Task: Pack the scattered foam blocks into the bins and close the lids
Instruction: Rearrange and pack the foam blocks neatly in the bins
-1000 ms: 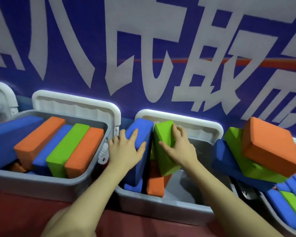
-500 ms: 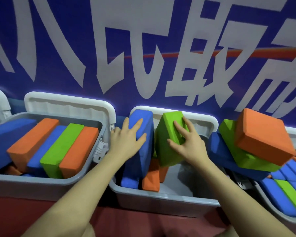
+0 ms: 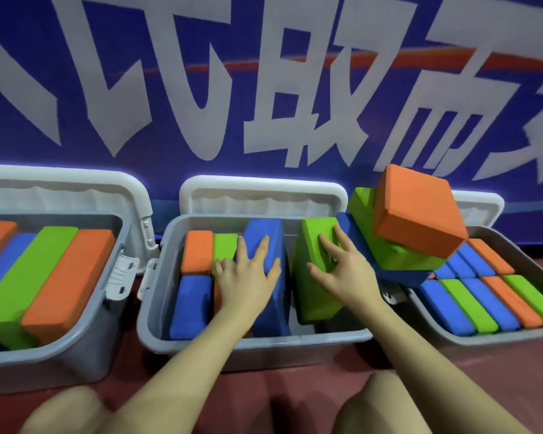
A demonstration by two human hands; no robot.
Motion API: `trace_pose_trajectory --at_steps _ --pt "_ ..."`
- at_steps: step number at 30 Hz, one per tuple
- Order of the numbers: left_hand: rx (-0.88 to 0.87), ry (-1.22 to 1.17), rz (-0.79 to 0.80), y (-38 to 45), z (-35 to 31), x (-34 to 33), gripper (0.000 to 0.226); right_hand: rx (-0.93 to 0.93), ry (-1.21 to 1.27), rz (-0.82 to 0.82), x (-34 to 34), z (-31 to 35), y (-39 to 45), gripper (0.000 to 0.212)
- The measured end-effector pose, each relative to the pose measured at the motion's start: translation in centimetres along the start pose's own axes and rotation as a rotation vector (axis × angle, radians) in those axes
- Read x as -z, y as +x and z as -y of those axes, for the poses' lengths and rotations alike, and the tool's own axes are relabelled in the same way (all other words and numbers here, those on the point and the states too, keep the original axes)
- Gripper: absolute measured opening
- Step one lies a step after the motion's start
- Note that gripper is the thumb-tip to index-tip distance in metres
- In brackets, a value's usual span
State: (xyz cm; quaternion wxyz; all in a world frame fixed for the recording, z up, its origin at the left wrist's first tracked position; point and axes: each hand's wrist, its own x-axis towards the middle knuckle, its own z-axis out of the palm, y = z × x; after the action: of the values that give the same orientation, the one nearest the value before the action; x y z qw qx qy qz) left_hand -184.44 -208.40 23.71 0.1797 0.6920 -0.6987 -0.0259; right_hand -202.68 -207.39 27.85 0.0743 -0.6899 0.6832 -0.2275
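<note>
Three grey bins stand in a row, their lids raised against the wall. In the middle bin an orange block, a green one and a blue one lie at the left. My left hand presses with spread fingers on an upright blue block. My right hand lies with spread fingers on a tilted green block at the bin's right side.
The left bin holds packed blocks. The right bin holds a row of blocks, and a loose orange block, a green one and a blue one lie piled on its left rim. My knees are at the bottom edge.
The view has tipped down into the middle bin. Both hands have pushed the blue and green blocks lower into that bin, and the blocks beside them at the left now show.
</note>
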Motion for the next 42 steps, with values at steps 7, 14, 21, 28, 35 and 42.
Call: trace_pose_trajectory --at_steps 7,14,21,28,35,42 --pt "0.068 0.109 0.088 -0.8 1.2 -0.6 0.062 -0.005 0.124 0.044 -3.4 -0.7 -0.6 0.067" --pt "-0.037 -0.024 0.110 0.0 0.6 -2.0 0.060 -0.006 0.089 0.134 -6.0 -2.2 -0.5 0.067" --pt "-0.202 -0.170 -0.166 -2.2 2.2 -6.0 0.056 -0.080 0.166 0.169 -8.4 -4.7 -1.8 0.069" --pt "-0.094 0.005 0.119 -1.4 1.6 -5.4 0.064 -0.073 0.187 0.217 -10.2 -5.5 -1.7 0.071" --pt "-0.103 0.066 0.450 -3.5 2.9 -9.1 0.065 -0.078 0.172 0.247 -11.4 -5.9 -1.7 0.072" --pt "-0.137 0.281 0.498 -1.2 4.4 -10.5 0.054 -0.040 0.077 0.377 -12.5 -6.5 -1.0 0.073"
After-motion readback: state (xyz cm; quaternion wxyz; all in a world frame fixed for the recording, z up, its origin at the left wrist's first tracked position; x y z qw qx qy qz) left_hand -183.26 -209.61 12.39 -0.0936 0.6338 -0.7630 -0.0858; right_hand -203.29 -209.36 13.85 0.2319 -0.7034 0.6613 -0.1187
